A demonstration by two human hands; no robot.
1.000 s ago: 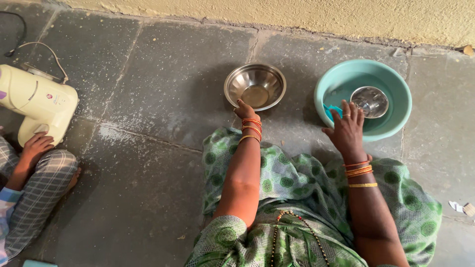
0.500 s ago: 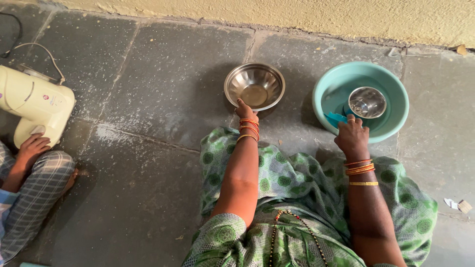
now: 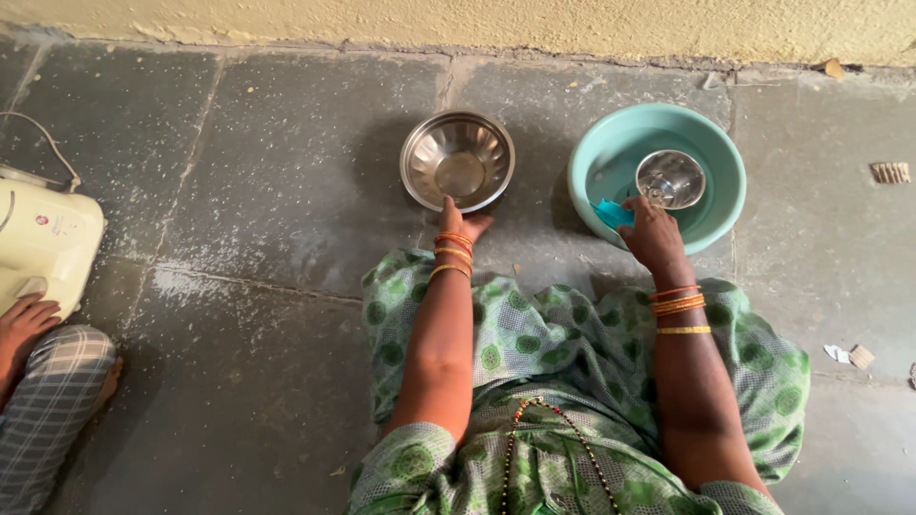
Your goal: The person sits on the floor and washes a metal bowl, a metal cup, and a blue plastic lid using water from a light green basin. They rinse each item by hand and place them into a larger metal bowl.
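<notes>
I sit on a stone floor in a green patterned dress. My left hand (image 3: pixel 460 222) grips the near rim of an empty steel bowl (image 3: pixel 458 153), thumb on the edge. To its right stands a teal plastic basin (image 3: pixel 721 162) holding a small steel vessel (image 3: pixel 671 178) and a blue piece (image 3: pixel 611 212). My right hand (image 3: pixel 651 235) rests on the basin's near rim, fingers curled over it beside the blue piece. Both wrists wear orange and gold bangles.
At the far left sits a cream electric appliance (image 3: pixel 43 243) with a cord; another person's hand (image 3: pixel 24 319) rests on it, above a leg in checked cloth (image 3: pixel 48 410). A yellow wall (image 3: pixel 477 24) runs along the back. White powder (image 3: pixel 191 277) and paper scraps (image 3: pixel 849 355) lie on the floor.
My right hand, spread open over the basin a second ago, has drawn back and curled onto its near rim. My left hand stays on the steel bowl. The view has shifted right.
</notes>
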